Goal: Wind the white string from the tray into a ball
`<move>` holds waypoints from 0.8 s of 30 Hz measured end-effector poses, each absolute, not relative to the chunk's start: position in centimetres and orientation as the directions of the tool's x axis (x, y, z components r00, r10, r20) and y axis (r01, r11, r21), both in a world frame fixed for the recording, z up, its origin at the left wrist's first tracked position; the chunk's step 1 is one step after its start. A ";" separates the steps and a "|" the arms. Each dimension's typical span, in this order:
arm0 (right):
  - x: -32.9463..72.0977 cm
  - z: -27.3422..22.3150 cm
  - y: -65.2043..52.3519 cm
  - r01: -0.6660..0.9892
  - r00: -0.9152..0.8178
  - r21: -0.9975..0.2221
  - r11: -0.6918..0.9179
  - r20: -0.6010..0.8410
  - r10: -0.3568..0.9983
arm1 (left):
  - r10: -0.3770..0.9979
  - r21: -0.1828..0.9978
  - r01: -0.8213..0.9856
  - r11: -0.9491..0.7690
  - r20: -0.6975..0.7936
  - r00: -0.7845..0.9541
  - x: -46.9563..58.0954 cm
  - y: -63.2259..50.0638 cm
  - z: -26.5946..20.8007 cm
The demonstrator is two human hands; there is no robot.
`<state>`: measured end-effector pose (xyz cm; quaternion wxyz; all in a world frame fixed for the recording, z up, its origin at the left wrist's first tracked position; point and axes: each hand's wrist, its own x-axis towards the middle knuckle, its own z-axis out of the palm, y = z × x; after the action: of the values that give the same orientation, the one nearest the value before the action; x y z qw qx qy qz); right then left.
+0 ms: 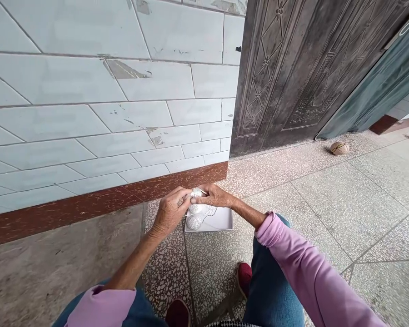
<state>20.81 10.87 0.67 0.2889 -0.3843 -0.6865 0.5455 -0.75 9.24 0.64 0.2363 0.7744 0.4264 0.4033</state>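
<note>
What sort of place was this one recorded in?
Probably a house entrance or hallway: a dark, ornately patterned panel door stands beside a wall of chipped, pale rectangular tiles, above a speckled, terrazzo-like floor. Whether it is indoors or a covered porch, I cannot tell.

we can read no text, label, brand, number or sign in the head view. on the dark door [279, 91] we make out raised flowers and crossed lines, ornament that we cannot resolve into characters. the small black mark [238, 48] on a wall tile beside the door gives us no legible letter or figure, and the grey chipped patch [126, 69] on another tile spells nothing. on the white tray [222, 221] we likewise find no readable print.
</note>
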 end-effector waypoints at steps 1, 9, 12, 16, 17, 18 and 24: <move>20.7 0.7 10.9 0.206 -0.534 -0.972 0.115 -0.013 0.846 | 0.864 0.737 0.451 -0.503 0.411 0.291 -0.6 9.3 0.8; 20.6 0.8 10.5 0.035 -0.618 -0.997 -0.069 -0.076 0.783 | 0.948 0.998 0.013 0.058 -0.059 0.312 -0.4 9.6 2.3; 20.7 1.0 10.4 0.001 -0.613 -0.994 -0.107 -0.085 0.785 | 0.919 0.989 -0.015 0.148 -0.132 0.372 -0.6 9.8 2.3; 20.2 1.6 10.1 -0.023 -0.547 -0.984 -0.175 -0.134 0.827 | 0.950 0.993 -0.039 0.113 -0.097 0.296 -0.5 10.1 2.2; 19.9 1.8 10.1 -0.030 -0.530 -0.981 -0.194 -0.149 0.835 | 0.958 0.993 -0.044 0.107 -0.091 0.271 -0.4 10.2 2.3; 19.7 1.9 10.0 -0.040 -0.508 -0.978 -0.206 -0.157 0.847 | 0.965 0.994 -0.046 0.099 -0.084 0.248 -0.3 10.3 2.4; 19.2 2.3 10.3 -0.017 -0.380 -0.999 -0.048 -0.038 0.924 | 0.975 0.999 -0.023 0.037 -0.031 0.222 -0.1 10.2 2.8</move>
<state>19.15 10.33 2.30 0.3892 -0.3981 -0.5695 0.6047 -0.06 10.22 2.85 0.5678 0.5372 0.4431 0.4390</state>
